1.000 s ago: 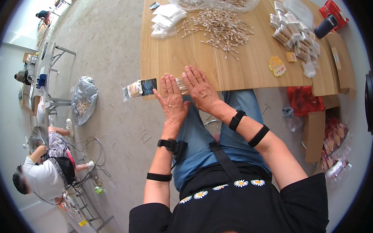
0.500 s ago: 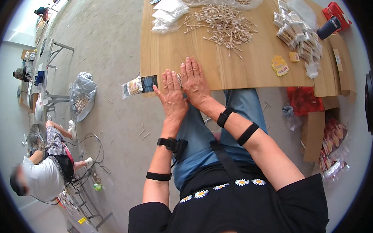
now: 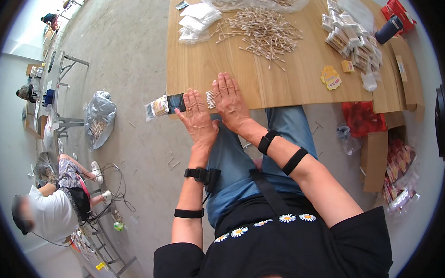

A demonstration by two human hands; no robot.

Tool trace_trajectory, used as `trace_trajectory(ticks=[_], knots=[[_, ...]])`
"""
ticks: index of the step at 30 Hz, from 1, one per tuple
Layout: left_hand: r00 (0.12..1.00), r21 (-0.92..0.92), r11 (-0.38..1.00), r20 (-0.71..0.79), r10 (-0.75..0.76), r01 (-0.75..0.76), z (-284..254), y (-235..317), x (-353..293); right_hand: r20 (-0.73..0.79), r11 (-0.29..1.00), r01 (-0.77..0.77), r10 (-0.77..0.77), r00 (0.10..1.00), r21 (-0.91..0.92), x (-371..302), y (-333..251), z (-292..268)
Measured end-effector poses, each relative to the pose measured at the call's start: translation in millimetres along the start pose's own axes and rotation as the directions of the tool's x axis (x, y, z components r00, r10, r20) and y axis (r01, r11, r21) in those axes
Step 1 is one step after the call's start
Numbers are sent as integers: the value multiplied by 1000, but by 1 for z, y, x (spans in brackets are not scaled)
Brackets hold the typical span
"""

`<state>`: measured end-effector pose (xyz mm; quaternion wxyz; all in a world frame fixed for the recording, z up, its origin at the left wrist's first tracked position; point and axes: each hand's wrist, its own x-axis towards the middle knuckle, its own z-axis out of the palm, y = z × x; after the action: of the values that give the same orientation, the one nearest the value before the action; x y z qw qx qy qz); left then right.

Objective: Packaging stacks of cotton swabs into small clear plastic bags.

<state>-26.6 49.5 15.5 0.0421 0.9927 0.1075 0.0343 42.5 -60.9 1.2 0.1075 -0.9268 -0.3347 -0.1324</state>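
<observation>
Both hands lie at the near edge of the wooden table (image 3: 205,61), fingers stretched out. Between them shows a small row of cotton swabs (image 3: 211,99), white tips toward the far side. My right hand (image 3: 231,103) rests flat against the right side of that row and hides part of it. My left hand (image 3: 199,119) lies flat to the left of the row, its fingertips beside a black strip (image 3: 175,103). Beyond the strip, a clear packet of cotton swabs (image 3: 157,108) sticks out past the table's left edge.
A large heap of loose swabs (image 3: 265,32) lies at the far middle, near white bags (image 3: 198,19). Filled packets (image 3: 353,36), yellow cards (image 3: 331,78) and a dark bottle (image 3: 389,29) are at right. An open cardboard box (image 3: 375,160) stands below; a co-worker (image 3: 53,208) is at left.
My left hand has shifted left, away from the right hand. The gap between them has widened, and more of the swab row shows. The view has moved slightly.
</observation>
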Motion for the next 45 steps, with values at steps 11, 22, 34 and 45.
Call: trace_trajectory(ticks=[11, 22, 34, 45], knots=[[984, 293, 956, -167, 57, -6, 34, -9, 2, -68, 992, -126, 127, 990, 17, 4, -28, 15], [979, 132, 984, -149, 141, -122, 18, -4, 7, -47, 995, -60, 64, 997, 81, 2, -16, 16], [996, -38, 996, -39, 77, -79, 1, 4, 4, 229, 988, -155, 152, 961, -3, -17, 8, -23], [997, -15, 998, -21, 68, -68, 3, 2, 3, 151, 985, 2, -29, 988, 173, -9, 9, -26]])
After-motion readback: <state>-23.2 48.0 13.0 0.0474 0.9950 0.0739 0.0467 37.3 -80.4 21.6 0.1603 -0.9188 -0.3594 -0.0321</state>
